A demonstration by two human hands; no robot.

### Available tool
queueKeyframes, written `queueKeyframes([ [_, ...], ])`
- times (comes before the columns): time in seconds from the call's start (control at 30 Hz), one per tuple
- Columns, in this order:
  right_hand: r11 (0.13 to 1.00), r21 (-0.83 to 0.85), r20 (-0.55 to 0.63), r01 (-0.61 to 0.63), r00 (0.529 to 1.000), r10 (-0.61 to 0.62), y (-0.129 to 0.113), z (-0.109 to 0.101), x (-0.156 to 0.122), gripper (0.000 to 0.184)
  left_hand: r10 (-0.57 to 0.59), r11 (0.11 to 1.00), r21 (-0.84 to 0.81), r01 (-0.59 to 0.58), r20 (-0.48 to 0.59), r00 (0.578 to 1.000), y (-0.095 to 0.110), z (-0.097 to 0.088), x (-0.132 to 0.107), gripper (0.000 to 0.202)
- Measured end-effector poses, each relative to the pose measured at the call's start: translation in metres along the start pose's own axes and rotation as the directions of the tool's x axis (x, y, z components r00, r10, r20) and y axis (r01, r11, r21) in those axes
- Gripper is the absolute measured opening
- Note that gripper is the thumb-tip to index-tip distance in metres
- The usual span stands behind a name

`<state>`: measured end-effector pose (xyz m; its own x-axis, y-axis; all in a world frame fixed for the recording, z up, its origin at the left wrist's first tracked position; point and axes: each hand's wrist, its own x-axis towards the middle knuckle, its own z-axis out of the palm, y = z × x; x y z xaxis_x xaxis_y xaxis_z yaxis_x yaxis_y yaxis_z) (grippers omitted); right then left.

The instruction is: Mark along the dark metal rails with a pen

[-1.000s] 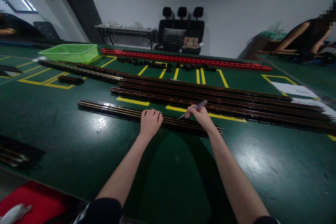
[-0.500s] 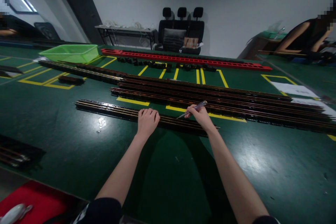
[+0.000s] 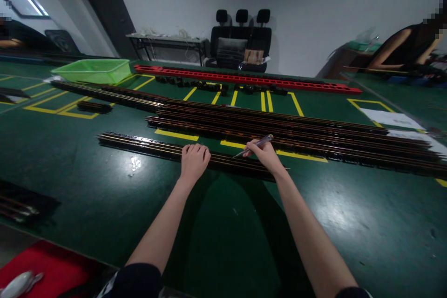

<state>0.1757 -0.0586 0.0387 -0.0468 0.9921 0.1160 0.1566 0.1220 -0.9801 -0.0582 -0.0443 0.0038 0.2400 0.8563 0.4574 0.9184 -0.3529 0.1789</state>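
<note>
A long black strip with thin brass-coloured rods along it lies across the table in front of me. My left hand presses on its middle, fingers curled over the far edge. In my right hand is a slim screwdriver with a clear-looking handle, pinched like a pen. Its thin tip points down and left, at the strip's upper side just right of my left hand. Whether the tip touches is too small to tell. The strip's right end passes behind my right wrist.
More black strips with rods lie beyond, and others at the near left. Behind stand a green basket and a long red rack. White papers lie to the right. A person sits at far right, another at far left.
Both hands have shifted slightly left along the strip, the screwdriver tip with them. The strip has also slid a little to the left.
</note>
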Motion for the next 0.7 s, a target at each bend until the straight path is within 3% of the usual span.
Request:
queueKeyframes([
  [0.17, 1.000, -0.001, 0.029, -0.001, 1.000, 0.001, 0.003, 0.002, 0.000, 0.032, -0.012, 1.000, -0.016, 0.012, 0.030, 0.999, -0.005, -0.003, 0.000, 0.033],
  [0.3, 1.000, 0.029, 0.033, 0.007, 0.999, -0.008, 0.005, 0.003, 0.001, 0.034, -0.002, 1.000, -0.030, 0.002, -0.016, 1.000, 0.006, -0.003, -0.003, 0.037],
  [0.47, 0.999, 0.032, 0.019, 0.004, 1.000, -0.005, 0.005, 0.003, 0.001, 0.034, 0.120, 0.990, -0.070, -0.122, -0.036, 0.992, 0.026, 0.004, -0.006, 0.036],
  [0.7, 1.000, 0.015, 0.010, -0.007, 1.000, 0.007, 0.005, 0.002, 0.001, 0.028, 0.131, 0.990, -0.058, -0.130, 0.013, 0.991, 0.025, 0.006, -0.006, 0.036],
])
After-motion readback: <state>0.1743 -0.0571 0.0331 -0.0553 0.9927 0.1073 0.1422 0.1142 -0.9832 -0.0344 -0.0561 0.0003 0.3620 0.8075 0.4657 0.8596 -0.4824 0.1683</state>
